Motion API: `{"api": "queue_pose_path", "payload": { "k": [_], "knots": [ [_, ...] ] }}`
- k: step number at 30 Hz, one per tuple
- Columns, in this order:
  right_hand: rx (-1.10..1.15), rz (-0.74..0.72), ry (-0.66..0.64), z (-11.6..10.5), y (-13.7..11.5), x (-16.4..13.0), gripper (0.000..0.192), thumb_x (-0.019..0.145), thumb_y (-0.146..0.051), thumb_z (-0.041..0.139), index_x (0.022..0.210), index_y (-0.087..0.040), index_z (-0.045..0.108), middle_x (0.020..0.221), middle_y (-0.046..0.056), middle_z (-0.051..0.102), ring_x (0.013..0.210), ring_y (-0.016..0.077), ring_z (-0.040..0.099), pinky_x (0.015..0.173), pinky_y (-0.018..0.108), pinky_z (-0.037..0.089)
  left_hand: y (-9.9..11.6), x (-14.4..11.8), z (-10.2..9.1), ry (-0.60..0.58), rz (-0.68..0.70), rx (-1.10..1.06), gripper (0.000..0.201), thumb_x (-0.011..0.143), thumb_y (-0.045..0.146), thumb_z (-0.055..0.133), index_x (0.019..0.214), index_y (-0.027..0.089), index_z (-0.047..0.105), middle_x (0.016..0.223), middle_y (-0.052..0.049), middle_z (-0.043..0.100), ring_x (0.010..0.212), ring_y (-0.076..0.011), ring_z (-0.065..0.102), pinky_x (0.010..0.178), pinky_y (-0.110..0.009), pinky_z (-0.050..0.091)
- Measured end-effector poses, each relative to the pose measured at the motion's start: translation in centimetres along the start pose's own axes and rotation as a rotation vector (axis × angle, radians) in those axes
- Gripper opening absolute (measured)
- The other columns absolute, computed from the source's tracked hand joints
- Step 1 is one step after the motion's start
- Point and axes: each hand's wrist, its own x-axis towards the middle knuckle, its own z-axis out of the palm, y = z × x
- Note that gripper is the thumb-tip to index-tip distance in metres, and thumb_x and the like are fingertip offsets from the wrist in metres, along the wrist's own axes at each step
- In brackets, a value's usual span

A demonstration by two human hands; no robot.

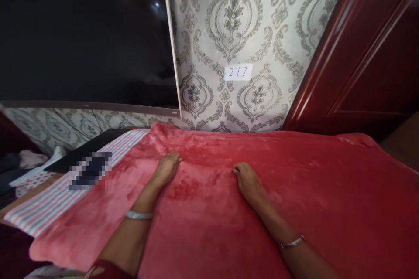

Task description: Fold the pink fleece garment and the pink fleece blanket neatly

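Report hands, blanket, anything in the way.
Left hand, right hand: both gripping red plush blanket. Blanket spread, slightly rumpled. Dark pixelated item at its left edge, apart from hands.

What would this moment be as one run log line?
left hand: curled, touching red blanket | right hand: curled, touching red blanket | striped cloth: blanket's left

The handwritten number 277 [238, 72] reads in dark strokes on a small white rectangular paper label [250, 76] on the grey-and-white damask-patterned wall [234, 30], above the far edge of the red plush blanket [203, 222]. A tiny pale mark [174, 113] near the lower right corner of the large black flat-screen television [85, 39] is too small to read.
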Motion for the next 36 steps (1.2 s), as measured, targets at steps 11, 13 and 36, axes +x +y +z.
{"api": "queue_pose_path", "payload": {
  "k": [11,13,36],
  "knots": [
    [-0.149,0.015,-0.090,0.3,0.5,-0.5,0.025,0.096,-0.024,0.038,0.075,-0.023,0.051,0.073,0.004,0.064,0.066,0.0191,0.059,0.062,0.029,0.038,-0.5,-0.1,1.2,-0.083,-0.067,0.038,0.039,0.096,0.046,0.049,0.072,0.023,0.070,0.079,-0.009,0.076,0.075,-0.0231,0.069,0.070,-0.031,0.042],
    [-0.169,0.013,-0.069,0.2,0.4,-0.4,0.027,0.097,-0.027,0.036,0.075,-0.023,0.051,0.071,0.005,0.064,0.064,0.0196,0.060,0.059,0.029,0.037,-0.6,0.0,1.4,-0.072,-0.070,0.040,0.040,0.096,0.047,0.048,0.075,0.023,0.071,0.080,-0.009,0.076,0.076,-0.0232,0.069,0.070,-0.031,0.042],
    [-0.062,-0.015,-0.246,-1.5,0.0,-0.8,0.050,0.093,-0.065,0.038,0.073,-0.025,0.061,0.070,0.006,0.069,0.065,0.0245,0.067,0.057,0.032,0.044,-0.2,-1.4,-0.1,-0.010,-0.147,0.034,0.046,0.100,0.046,0.041,0.081,0.018,0.071,0.085,-0.011,0.073,0.082,-0.0227,0.067,0.073,-0.031,0.041]
  ]
}}
